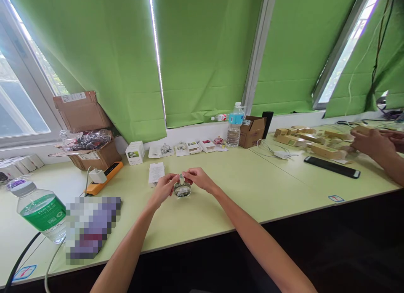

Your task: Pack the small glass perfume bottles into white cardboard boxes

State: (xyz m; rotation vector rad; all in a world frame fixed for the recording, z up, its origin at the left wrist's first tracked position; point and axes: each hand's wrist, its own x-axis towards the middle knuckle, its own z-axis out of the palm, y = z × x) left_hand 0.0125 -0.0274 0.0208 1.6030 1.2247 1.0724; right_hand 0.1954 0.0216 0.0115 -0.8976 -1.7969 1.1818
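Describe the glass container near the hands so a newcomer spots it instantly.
Find the long pale table below the green curtains. Below and slightly left of picture centre, the left hand and right hand meet at the narrow silvery top of a round, clear glass container. Unlike the glass pieces farther back among white boxes, this one has hands on it.

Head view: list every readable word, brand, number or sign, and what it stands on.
No text reads clearly.
Green-labelled bottle: pale characters, blurred.
Blue-labelled bottle: too small.
White box near the left hand: print too small.
Glass object: markings too small.
Open brown carton: labels too small.
Table stickers: red marks, unclear.
Pixelated item: unreadable.
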